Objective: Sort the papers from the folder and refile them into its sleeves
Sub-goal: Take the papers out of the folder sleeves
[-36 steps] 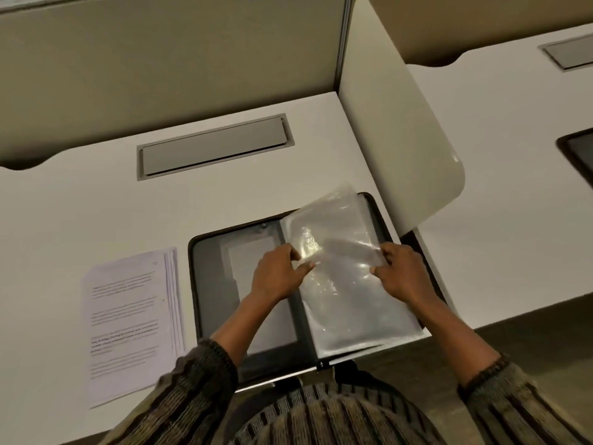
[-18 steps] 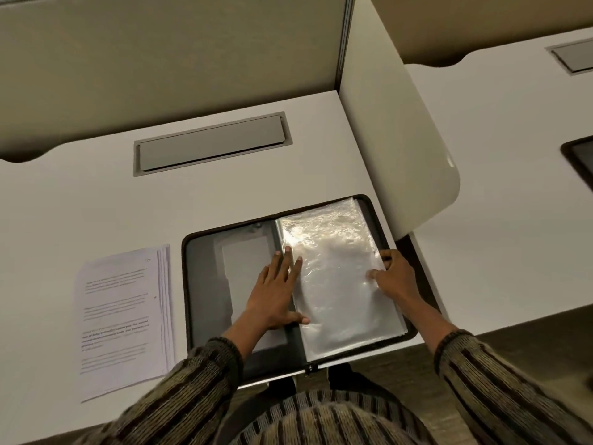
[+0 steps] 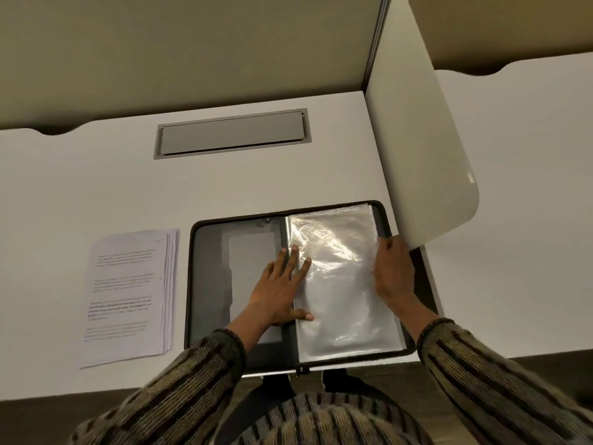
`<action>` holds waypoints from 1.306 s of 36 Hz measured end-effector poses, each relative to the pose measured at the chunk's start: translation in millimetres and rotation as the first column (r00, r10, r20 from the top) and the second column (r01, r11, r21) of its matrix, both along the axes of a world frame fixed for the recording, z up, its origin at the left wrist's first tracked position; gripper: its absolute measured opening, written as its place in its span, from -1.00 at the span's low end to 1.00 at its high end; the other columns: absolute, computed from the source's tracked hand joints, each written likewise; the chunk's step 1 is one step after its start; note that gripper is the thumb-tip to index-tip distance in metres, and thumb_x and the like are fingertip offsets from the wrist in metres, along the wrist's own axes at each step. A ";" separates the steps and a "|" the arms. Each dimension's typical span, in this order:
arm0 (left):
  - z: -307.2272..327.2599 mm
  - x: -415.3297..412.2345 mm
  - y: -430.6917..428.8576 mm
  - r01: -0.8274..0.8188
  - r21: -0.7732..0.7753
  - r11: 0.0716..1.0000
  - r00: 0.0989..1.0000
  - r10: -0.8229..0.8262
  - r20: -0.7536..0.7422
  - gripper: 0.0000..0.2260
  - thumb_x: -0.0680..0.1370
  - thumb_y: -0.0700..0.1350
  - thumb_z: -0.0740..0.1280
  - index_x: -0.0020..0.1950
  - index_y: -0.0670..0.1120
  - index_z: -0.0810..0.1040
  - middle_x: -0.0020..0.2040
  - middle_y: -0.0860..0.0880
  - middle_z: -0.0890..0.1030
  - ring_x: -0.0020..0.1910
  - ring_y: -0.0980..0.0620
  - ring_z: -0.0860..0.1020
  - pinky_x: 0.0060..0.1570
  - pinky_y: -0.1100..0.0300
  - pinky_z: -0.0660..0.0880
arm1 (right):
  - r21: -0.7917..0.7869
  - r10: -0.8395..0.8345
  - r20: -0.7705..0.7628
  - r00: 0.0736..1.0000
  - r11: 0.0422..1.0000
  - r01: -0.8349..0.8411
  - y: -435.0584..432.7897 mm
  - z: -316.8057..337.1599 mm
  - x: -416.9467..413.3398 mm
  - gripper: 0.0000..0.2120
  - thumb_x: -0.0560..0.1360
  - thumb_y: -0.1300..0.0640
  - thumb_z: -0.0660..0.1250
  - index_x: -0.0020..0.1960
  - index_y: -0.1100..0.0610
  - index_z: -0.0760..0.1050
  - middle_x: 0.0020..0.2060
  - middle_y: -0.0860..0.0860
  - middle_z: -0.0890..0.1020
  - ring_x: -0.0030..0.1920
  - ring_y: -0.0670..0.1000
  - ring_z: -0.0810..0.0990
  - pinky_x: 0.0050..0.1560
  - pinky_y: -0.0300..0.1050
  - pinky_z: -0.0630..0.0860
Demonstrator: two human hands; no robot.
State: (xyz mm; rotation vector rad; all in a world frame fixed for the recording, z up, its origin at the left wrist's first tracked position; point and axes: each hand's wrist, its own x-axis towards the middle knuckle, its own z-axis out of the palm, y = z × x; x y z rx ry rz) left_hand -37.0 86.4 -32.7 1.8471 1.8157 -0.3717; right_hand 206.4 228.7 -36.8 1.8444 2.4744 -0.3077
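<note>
Papers (image 3: 128, 297): squared stack, printed side up, flat on desk (image 3: 96, 175), left of folder (image 3: 208, 268) and just apart from it. Likely light and limp, and the sheets will slide on each other. Best taken at one edge, thumb on top, fingers under, whole stack or one sheet peeled off.

Folder: lies open at near edge of desk, dark stiff cover, zip rim.

Left hand (image 3: 279, 290): flat, fingers straight and spread, pressing across the spine, fingertips on inner edge of sleeves (image 3: 340, 290).

Sleeves: clear plastic, crinkled, glossy, on right half of folder. Judged thin, slippery and floppy, prone to cling together. The open outer edge is where to part one.

Right hand (image 3: 391, 274): at that outer edge, back to camera, fingers hidden. Cannot tell whether they pinch a sleeve.

Divider (image 3: 426, 155) stands close on the right.
</note>
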 end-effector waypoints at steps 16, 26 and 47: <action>2.3 18.6 0.1 -0.103 0.017 0.995 0.994 0.104 -0.029 0.39 0.29 0.64 0.36 0.64 0.00 -0.50 0.59 -0.11 -0.59 0.61 -0.24 -0.48 0.64 -0.33 -0.07 | -0.161 0.444 -0.088 0.892 0.877 -0.453 30.8 -19.0 -27.3 -0.09 0.60 -0.50 -0.03 0.72 0.02 -0.19 0.68 0.06 -0.26 0.66 0.09 -0.35 0.67 0.17 -0.13; 1.8 28.4 8.9 -0.152 -0.040 0.988 0.986 0.148 -0.072 0.44 0.28 0.57 0.45 0.61 -0.01 -0.56 0.58 -0.17 -0.59 0.58 -0.29 -0.51 0.63 -0.35 -0.09 | -0.162 0.354 -0.056 0.934 0.919 -0.358 54.8 -25.9 -25.2 -0.06 0.63 -0.45 -0.05 0.69 0.16 -0.28 0.64 0.17 -0.36 0.63 0.16 -0.43 0.66 0.17 -0.22; 14.9 18.1 10.9 -0.195 -0.003 0.981 0.981 0.195 0.005 0.24 0.42 0.40 0.50 0.72 0.00 -0.30 0.69 -0.12 -0.39 0.68 -0.19 -0.31 0.63 -0.17 -0.07 | -0.178 0.299 -0.119 0.947 0.932 -0.317 32.9 -7.9 -42.8 -0.18 0.66 -0.37 0.04 0.68 0.17 0.05 0.67 0.26 -0.04 0.68 0.23 -0.13 0.66 0.19 -0.05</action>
